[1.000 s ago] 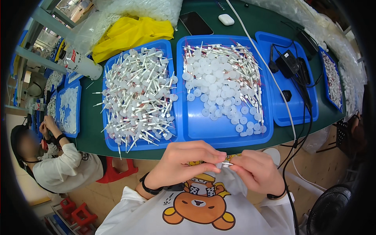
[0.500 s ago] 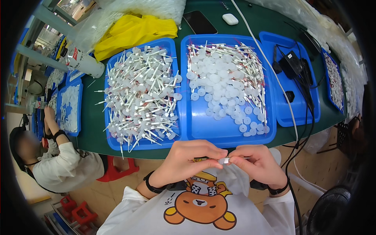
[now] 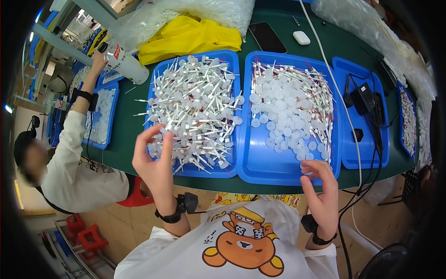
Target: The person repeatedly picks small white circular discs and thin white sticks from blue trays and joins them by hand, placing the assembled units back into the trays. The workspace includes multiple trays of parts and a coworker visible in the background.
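My left hand [image 3: 155, 160] is over the near left edge of the left blue tray [image 3: 236, 153], thumb and forefinger apart. Its fingertips are right by a heap of white connectors with wires and translucent discs [image 3: 197, 107]; I see nothing clearly gripped. My right hand [image 3: 324, 188] hovers at the front right corner of the middle blue tray [image 3: 265, 167], fingers curved and parted, with nothing visible between them. This tray holds loose translucent discs [image 3: 278, 100] in a pile, with white connectors on thin red wires [image 3: 320, 93] along its far and right sides.
To the right, a third blue tray [image 3: 353, 156] holds a black power adapter [image 3: 363, 98] and cables. A white cable [image 3: 337, 86] crosses the table. Behind lie a yellow bag [image 3: 190, 39], a phone [image 3: 268, 38] and a white case [image 3: 301, 38]. A co-worker's hand [image 3: 98, 60] touches a bottle [image 3: 127, 65].
My hands have parted from a small white connector pinched between them. The left went forward and left to the left tray, the right moved rightward. The co-worker's arm has stretched out to the bottle.
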The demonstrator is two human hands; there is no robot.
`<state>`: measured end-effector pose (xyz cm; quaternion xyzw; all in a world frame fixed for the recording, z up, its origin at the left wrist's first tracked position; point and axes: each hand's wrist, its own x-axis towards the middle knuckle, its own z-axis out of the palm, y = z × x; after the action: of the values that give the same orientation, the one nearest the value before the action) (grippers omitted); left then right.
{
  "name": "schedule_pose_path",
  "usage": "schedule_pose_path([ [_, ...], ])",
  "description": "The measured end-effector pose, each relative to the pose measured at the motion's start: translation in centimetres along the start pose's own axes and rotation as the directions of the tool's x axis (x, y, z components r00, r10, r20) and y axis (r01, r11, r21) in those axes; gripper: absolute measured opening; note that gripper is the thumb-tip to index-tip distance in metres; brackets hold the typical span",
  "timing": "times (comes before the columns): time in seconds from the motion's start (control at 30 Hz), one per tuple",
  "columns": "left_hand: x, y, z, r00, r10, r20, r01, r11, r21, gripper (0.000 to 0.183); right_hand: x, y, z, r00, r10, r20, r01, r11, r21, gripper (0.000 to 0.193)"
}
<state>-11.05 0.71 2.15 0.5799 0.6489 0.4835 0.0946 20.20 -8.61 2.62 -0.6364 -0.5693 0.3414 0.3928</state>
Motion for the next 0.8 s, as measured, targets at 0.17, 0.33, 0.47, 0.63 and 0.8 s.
schedule_pose_path([
  [0.17,0.9,0.8,1.3,0.955,0.289,0.059,-0.291,0.886,0.36,0.041,0.1,0.8,-1.0,0.999,-0.016,-0.048,0.01,0.991,-0.132,0.021],
  [0.33,-2.1,4.0,4.3,0.786,0.43,0.445,-0.453,0.89,-0.06,0.035,0.2,2.7,-1.8,0.966,-0.071,-0.25,-0.048,0.896,-0.441,0.015],
  [0.47,-6.0,6.5,8.1,0.63,0.474,0.615,-0.389,0.878,-0.279,0.029,0.7,3.8,-2.5,0.957,-0.091,-0.275,-0.075,0.839,-0.54,0.017],
  [0.63,-9.3,8.8,12.4,0.576,0.485,0.658,-0.319,0.875,-0.365,0.031,2.6,4.6,-2.3,0.963,-0.188,-0.194,0.022,0.771,-0.636,0.029],
  [0.8,-10.4,8.6,14.1,0.541,0.447,0.712,-0.236,0.894,-0.382,0.025,3.8,5.9,-1.5,0.965,-0.221,-0.139,0.034,0.633,-0.773,0.033],
])
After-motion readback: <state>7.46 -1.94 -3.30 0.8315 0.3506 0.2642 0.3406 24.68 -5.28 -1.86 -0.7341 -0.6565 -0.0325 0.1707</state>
